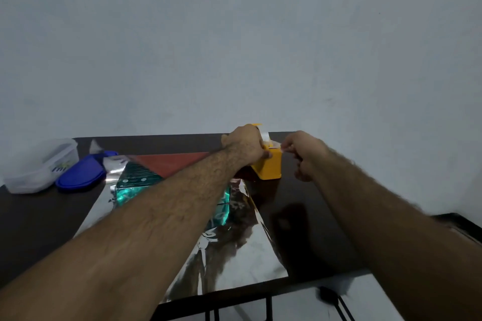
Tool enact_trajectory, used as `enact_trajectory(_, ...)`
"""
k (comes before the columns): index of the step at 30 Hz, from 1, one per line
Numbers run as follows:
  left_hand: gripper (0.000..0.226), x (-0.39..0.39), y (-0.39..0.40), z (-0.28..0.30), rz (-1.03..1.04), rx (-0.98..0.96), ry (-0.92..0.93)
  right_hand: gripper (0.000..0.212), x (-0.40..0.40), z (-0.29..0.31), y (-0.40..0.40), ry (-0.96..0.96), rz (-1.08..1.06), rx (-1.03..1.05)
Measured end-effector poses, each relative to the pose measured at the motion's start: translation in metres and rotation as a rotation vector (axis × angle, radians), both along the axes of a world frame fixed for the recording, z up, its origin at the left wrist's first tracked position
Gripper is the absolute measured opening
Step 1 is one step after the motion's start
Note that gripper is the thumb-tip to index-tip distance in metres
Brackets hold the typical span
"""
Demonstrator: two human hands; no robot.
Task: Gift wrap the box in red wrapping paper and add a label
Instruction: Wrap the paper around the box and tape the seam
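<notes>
A yellow tape dispenser stands at the far side of the dark table. My left hand grips its top. Just right of it, my right hand pinches the end of a clear tape strip drawn from the dispenser. A teal box lies on the wrapping paper, whose silver inner side faces up. A red flap of the paper is folded over the box's far part. My left forearm hides much of the box.
A clear plastic container and its blue lid sit at the table's far left. A pale wall rises right behind the table. A black cable lies on the light floor below the table's near edge.
</notes>
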State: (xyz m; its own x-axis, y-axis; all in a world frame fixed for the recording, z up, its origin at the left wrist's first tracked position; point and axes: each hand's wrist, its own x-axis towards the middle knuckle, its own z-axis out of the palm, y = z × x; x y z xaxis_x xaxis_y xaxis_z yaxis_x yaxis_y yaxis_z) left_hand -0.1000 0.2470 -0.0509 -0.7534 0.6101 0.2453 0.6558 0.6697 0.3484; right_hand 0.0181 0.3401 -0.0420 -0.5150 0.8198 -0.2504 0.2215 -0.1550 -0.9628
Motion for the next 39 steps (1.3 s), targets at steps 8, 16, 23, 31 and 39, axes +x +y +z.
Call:
enact_trajectory(8,0.039,0.003,-0.009,0.006,-0.05,-0.012,0.018,0.032,0.001,-0.062,-0.004,0.104,-0.093,0.186)
enact_trajectory(16,0.038,0.005,-0.012,0.007,-0.064,-0.01,0.023,0.008,0.001,-0.082,-0.013,-0.139,-0.07,0.485)
enact_trajectory(23,0.011,-0.003,-0.039,0.02,-0.2,0.377,-0.322,0.013,0.017,-0.07,-0.017,0.156,0.0,0.908)
enact_trajectory(31,0.038,-0.003,-0.13,0.068,-0.442,0.355,-0.325,0.021,0.006,-0.003,-0.058,-0.044,0.216,1.415)
enact_trajectory(39,0.026,-0.007,-0.206,0.077,-0.285,0.277,-0.228,0.016,-0.005,0.038,-0.124,-0.134,0.4,1.681)
